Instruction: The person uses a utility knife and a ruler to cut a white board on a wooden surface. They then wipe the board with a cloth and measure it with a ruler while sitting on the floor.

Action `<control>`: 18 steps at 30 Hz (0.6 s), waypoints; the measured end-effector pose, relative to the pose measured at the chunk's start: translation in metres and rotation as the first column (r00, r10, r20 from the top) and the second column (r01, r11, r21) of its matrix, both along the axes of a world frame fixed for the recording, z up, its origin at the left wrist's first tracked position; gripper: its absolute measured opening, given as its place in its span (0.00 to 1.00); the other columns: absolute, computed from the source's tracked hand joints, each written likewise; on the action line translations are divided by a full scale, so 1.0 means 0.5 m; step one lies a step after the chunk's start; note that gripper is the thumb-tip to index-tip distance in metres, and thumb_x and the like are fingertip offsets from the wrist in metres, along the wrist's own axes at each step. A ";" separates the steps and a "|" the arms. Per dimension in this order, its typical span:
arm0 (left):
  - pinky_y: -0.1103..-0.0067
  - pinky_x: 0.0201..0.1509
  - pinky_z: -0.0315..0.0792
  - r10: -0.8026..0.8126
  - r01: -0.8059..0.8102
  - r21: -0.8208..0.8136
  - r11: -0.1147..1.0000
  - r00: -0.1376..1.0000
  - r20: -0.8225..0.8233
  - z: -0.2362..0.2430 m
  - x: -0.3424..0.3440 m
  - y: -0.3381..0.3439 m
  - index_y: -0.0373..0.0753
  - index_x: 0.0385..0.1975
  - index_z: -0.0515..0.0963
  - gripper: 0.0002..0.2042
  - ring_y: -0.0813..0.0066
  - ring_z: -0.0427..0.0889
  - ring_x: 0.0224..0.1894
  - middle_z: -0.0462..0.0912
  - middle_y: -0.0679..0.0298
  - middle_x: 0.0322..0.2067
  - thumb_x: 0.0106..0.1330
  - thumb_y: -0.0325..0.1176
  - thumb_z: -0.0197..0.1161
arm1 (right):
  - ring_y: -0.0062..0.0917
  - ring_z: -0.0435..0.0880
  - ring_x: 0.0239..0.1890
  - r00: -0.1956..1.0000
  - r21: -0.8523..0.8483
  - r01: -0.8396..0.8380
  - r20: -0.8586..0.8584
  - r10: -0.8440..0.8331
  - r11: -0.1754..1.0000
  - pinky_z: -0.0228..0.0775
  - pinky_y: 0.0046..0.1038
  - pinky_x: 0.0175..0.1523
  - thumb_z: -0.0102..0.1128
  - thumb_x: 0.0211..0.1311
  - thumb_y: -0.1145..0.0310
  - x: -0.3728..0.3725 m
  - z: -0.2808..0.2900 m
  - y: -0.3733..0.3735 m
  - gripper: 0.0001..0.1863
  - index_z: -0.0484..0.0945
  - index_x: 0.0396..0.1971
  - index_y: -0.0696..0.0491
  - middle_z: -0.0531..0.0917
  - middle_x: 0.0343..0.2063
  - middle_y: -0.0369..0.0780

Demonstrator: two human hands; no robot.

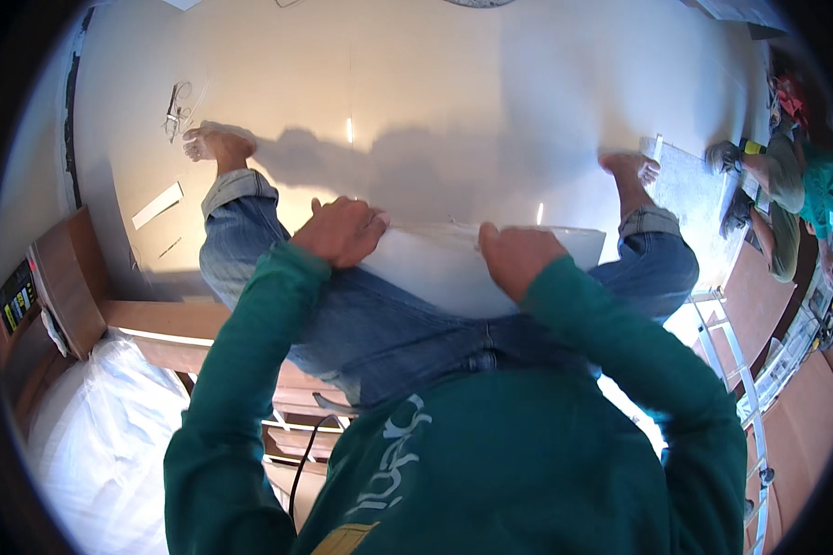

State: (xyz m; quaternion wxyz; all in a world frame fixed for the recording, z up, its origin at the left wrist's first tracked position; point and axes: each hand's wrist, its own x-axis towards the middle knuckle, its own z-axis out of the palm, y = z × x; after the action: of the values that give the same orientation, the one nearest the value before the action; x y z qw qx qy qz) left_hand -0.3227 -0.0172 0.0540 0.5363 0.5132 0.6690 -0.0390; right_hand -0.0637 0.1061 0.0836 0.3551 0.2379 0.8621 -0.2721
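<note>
A flat white panel (440, 264) lies across my thighs, its far edge toward my bare feet. My left hand (342, 231) is closed at the panel's far left corner, fingers curled at the edge. Closer to the panel's right part, my right hand (520, 259) grips the same far edge, with the thumb side toward the middle. The undersides of both hands' fingers are hidden. My legs in rolled-up jeans (250, 231) are spread wide on either side of the panel.
Loose wires (173, 113) and a white strip (158, 205) are at the far left. Wooden boards (69, 277) and plastic sheeting (106, 407) stand at left. At right are a grey sheet (690, 199), a metal ladder (745, 388) and another person in green (824, 190).
</note>
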 end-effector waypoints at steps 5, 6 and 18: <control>0.33 0.73 0.50 0.092 -0.090 -0.097 0.991 0.996 0.018 -0.003 0.008 -0.006 0.38 0.66 0.76 0.30 0.41 0.78 0.63 0.83 0.49 0.59 0.81 0.55 0.39 | 0.49 0.89 0.33 1.000 -0.003 0.018 0.008 -0.018 1.000 0.81 0.49 0.39 0.51 0.74 0.66 0.014 0.024 -0.019 0.09 0.73 0.42 0.56 0.87 0.28 0.48; 0.32 0.73 0.50 0.015 -0.016 -0.066 0.998 1.000 -0.024 0.007 0.010 -0.009 0.39 0.66 0.76 0.28 0.41 0.79 0.63 0.82 0.49 0.60 0.81 0.52 0.41 | 0.49 0.89 0.33 0.999 -0.009 0.038 0.017 -0.037 0.999 0.81 0.49 0.39 0.52 0.73 0.67 0.010 0.046 -0.019 0.08 0.73 0.42 0.56 0.86 0.28 0.48; 0.31 0.68 0.56 0.006 -0.008 -0.053 0.999 0.999 -0.033 0.001 0.018 -0.007 0.42 0.63 0.80 0.23 0.43 0.83 0.54 0.87 0.49 0.49 0.78 0.47 0.50 | 0.46 0.91 0.36 0.998 -0.001 0.032 0.052 -0.032 0.999 0.84 0.45 0.42 0.54 0.68 0.72 -0.018 0.033 -0.003 0.06 0.75 0.40 0.58 0.88 0.30 0.50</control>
State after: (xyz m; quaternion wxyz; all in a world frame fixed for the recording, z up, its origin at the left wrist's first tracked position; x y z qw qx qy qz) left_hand -0.3138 -0.0207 0.0542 0.5388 0.4956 0.6783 -0.0635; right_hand -0.0727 0.1044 0.1001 0.3732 0.2586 0.8484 -0.2723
